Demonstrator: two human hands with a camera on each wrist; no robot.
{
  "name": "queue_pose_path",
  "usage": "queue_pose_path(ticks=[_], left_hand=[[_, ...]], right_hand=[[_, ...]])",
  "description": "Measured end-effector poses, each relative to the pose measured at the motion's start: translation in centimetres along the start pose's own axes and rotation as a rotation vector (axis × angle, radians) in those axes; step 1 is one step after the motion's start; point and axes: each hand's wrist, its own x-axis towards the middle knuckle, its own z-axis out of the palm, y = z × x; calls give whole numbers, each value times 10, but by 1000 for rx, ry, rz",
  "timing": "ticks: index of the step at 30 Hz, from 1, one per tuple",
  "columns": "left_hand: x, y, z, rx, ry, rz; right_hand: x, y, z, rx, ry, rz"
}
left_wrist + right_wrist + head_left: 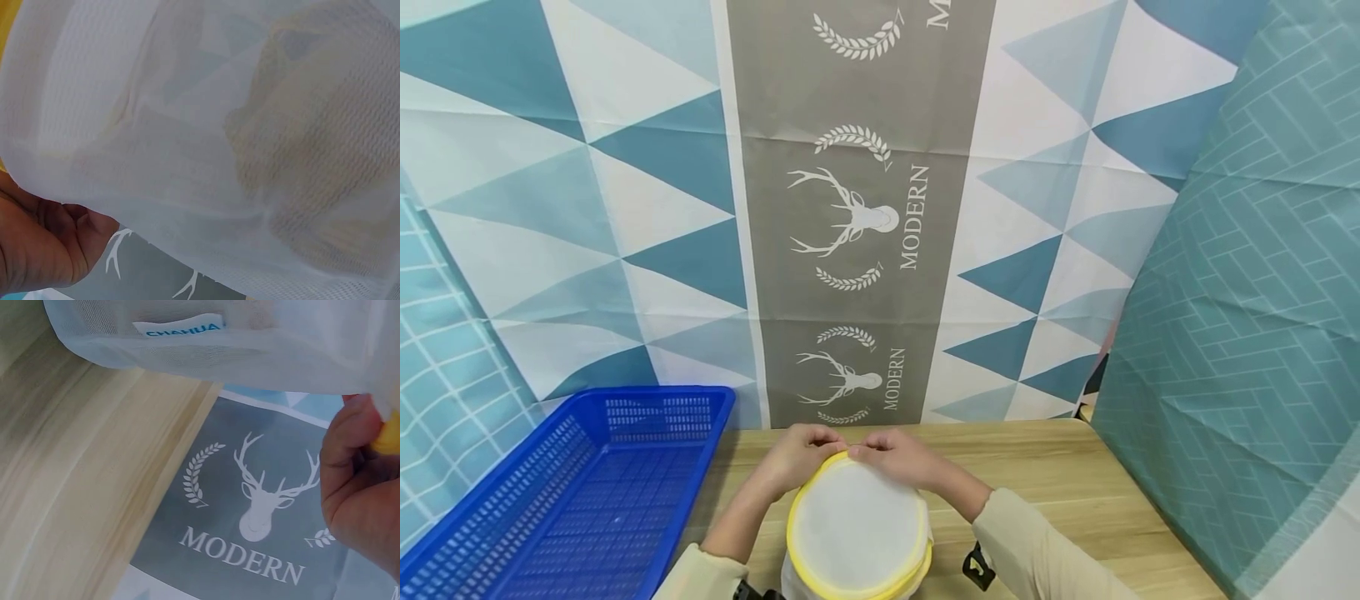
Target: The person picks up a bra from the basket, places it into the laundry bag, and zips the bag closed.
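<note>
A round white mesh laundry bag (859, 525) with yellow trim stands at the table's near side, its flat circular end facing up. At the far edge of its yellow rim, my left hand (805, 457) pinches the trim with thumb and fingers. Close beside it, my right hand (898, 458) pinches the same stretch of edge. In the right wrist view, that hand (362, 462) grips near a yellow part of the trim, and a white CHAHUA label (179, 326) shows on the bag's side. The sheer mesh (187, 156) fills most of the left wrist view, with beige, textured shapes showing through.
A blue plastic basket (688, 467) with perforated walls is at the left. Beneath the bag lies a wood-grain table (1030, 475). A patterned cloth backdrop (850, 217) hangs behind the table, and a green tile-print sheet (1247, 333) borders the right side.
</note>
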Motion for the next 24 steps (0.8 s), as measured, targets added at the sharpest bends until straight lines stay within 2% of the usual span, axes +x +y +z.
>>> queue_pose_path(ticks=[7,18,24], left_hand=[[0,1,-1,-4,15,13],[-1,-2,0,-37,57,-1],[-1,-2,0,-34,87,17]], right_hand=[[2,3,5,85,-6,3],[0,1,6,105,14,15],[-1,2,6,117,34,11]])
